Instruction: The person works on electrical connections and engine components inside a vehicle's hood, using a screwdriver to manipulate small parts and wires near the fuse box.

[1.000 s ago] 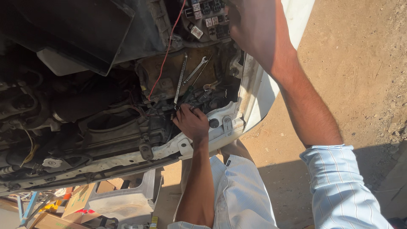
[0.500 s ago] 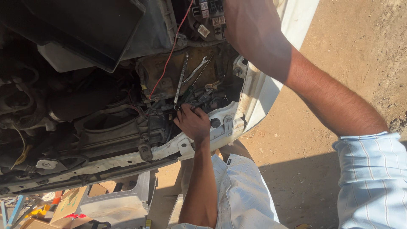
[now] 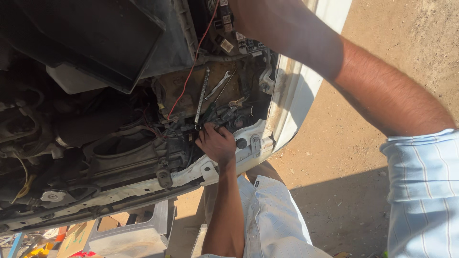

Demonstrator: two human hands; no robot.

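Here left hand (image 3: 217,143) fingertips touch dark connector (image 3: 224,116) below long wrench (image 3: 202,98).

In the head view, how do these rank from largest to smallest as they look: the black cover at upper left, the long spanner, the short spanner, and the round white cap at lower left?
1. Black cover, by far the largest.
2. Long spanner.
3. Short spanner, clearly shorter than the long one.
4. Round white cap, the smallest, though it is near the short spanner in apparent size, so this last pair is unsure.
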